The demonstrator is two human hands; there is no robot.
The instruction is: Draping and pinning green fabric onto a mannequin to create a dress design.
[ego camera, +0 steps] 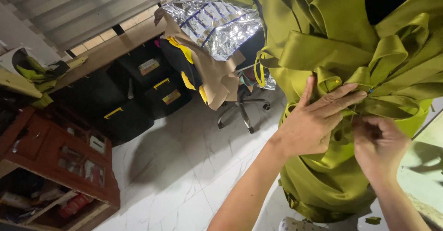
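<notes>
A large bundle of olive-green satin fabric fills the upper right, gathered into folds and loops over a rounded form. My left hand lies flat on the gathered folds, fingers stretched to the right and pressing the cloth. My right hand is just to its right, fingers curled and pinching a fold of the same green fabric where the pleats meet. A small blue-headed pin shows near my left fingertips.
An office chair draped with brown paper and a silver foil sheet stands behind. Black storage boxes line the wall at left. A red wooden cabinet is at lower left. White tiled floor lies between.
</notes>
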